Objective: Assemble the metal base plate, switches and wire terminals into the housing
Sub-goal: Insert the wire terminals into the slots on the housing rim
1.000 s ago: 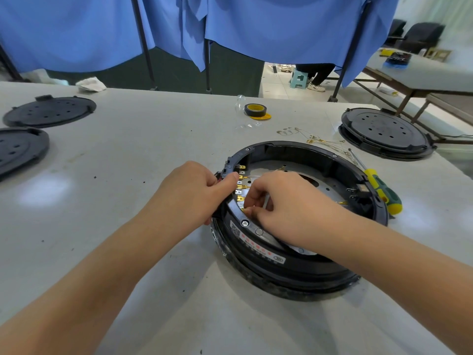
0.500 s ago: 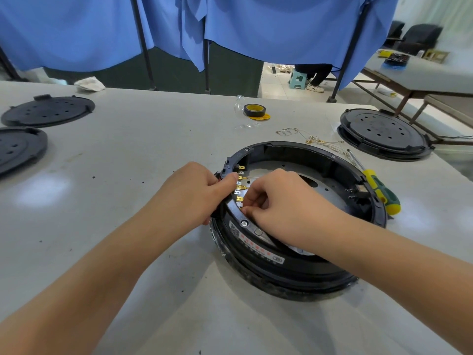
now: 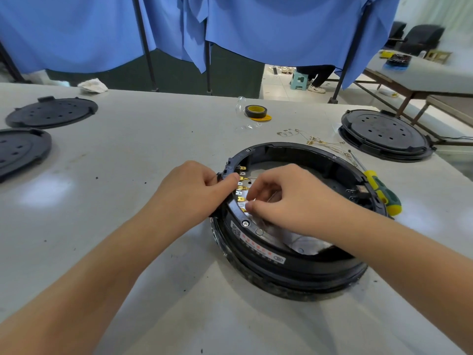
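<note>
The round black housing (image 3: 294,265) is sitting on the grey counter (image 3: 128,201), right of centre and near the person; the metal base plate (image 3: 304,242) is lying inside it, showing as a silvery surface below the right wrist. A row of brass wire terminals (image 3: 240,193) is standing along the inner left wall of the housing. The left hand (image 3: 189,193) is gripping the housing's left rim, fingers curled over the outer edge and thumb pressing at the top of the terminal row. The right hand (image 3: 289,201) is reaching into the housing with fingers curled, thumb and forefinger pinching at the lowest terminal; the pinched part itself is too small to make out.

A green-and-yellow screwdriver (image 3: 381,190) is lying just beside the housing's right rim; loose wires (image 3: 320,144) are lying behind it; a roll of tape (image 3: 256,111) is sitting farther back. Three black round covers (image 3: 51,112) (image 3: 18,152) (image 3: 386,134) are lying well apart near the counter's edges.
</note>
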Available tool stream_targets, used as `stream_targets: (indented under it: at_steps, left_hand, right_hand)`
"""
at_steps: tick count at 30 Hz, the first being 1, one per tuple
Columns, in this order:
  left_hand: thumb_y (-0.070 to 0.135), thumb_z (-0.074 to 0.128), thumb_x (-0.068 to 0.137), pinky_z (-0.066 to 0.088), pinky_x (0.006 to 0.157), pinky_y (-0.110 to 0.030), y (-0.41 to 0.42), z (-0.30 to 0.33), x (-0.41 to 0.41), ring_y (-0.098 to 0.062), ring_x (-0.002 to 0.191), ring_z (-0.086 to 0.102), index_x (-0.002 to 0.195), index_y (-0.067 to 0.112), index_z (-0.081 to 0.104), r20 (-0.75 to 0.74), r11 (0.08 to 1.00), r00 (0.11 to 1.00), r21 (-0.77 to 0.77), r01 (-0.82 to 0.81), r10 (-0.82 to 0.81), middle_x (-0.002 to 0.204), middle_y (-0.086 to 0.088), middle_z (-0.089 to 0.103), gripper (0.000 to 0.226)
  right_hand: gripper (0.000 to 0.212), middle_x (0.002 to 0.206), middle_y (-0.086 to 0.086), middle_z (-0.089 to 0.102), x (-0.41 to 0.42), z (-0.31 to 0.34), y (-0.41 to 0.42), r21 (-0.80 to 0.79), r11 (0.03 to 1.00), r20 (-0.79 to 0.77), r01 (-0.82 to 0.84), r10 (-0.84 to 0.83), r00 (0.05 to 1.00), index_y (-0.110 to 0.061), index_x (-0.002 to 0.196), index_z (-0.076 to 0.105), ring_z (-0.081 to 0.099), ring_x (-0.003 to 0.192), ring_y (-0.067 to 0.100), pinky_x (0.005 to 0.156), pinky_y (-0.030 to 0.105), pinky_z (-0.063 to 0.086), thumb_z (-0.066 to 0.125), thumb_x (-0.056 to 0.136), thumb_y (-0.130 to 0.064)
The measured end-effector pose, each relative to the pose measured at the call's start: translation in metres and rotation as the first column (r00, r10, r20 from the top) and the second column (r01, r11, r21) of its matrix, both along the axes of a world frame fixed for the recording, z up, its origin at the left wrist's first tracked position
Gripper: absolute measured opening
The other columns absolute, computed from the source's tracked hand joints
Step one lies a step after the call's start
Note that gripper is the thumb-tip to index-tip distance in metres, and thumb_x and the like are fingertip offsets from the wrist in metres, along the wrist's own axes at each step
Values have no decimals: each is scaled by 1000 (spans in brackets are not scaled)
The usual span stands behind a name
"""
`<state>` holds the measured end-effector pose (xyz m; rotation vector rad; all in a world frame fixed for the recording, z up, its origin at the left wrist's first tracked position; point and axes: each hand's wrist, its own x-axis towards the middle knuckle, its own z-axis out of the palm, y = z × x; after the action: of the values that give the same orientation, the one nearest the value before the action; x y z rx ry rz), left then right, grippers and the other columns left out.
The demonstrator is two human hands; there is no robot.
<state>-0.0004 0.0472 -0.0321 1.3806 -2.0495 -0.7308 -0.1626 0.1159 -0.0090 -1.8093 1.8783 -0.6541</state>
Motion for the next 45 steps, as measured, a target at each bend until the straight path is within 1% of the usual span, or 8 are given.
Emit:
stream_targets:
  at_steps: [5,9,14,19,24,29,38,45]
  left_hand:
    - [59,64,74,37,52,-23,-2,-3,-1,-3,55,58,78,26,60,-69,995,994,-49,-89,85,68,8,64,33]
    - [53,64,79,42,58,-22,-1,-6,-2,-4,67,59,99,31,60,-108,997,993,-58,-49,43,87,16,65,30]
    - [48,65,79,50,63,-31,1,-5,-3,-6,67,61,94,30,64,-134,997,990,-70,-43,33,81,14,67,23]
    - [52,61,80,40,56,-22,1,-4,-3,-4,66,59,92,30,62,-65,990,995,-118,-78,71,76,13,65,26]
    - [37,47,96,43,59,-33,-6,-1,4,-22,62,58,76,6,68,-61,999,998,-36,-12,10,65,-11,63,42]
    - [17,59,91,40,55,-17,-14,4,16,3,54,57,83,29,74,-66,984,986,86,159,-154,58,18,66,21]
    - [10,68,86,44,58,-5,-18,2,20,8,57,61,92,24,77,-73,974,971,9,228,-226,67,16,71,17]
    - [8,66,86,57,76,-38,-18,2,20,-5,69,67,90,18,78,1,967,970,-82,242,-243,75,7,74,16]
  right_hand:
    - [17,63,3,68,-13,12,-14,208,961,199,180,-221,955,-6,79,69,58,42,6,42,17,48,67,86,-22]
    - [20,51,-1,62,-18,10,-24,404,895,328,189,-335,883,-4,85,68,51,40,7,42,18,45,69,86,-24]
    - [16,56,4,64,-16,2,-27,171,969,352,178,-228,908,-10,79,58,58,42,9,44,20,51,72,83,-15]
    - [6,73,7,73,-8,2,-30,61,998,142,26,-35,989,-16,87,72,71,66,18,67,34,61,66,88,-17]
    - [9,74,4,73,-5,1,-32,30,999,86,31,-33,996,-14,83,77,70,73,16,79,39,58,70,85,-20]
    - [7,73,5,73,-5,2,-35,68,998,89,18,-24,996,-14,81,76,71,73,19,77,39,59,69,84,-16]
    - [7,66,-3,69,-4,6,-41,98,995,4,8,-8,1000,-16,79,75,66,64,12,75,34,59,69,83,-16]
    - [10,71,4,72,-2,1,-40,82,995,80,60,-66,995,-14,76,76,70,75,20,76,39,60,69,83,-13]
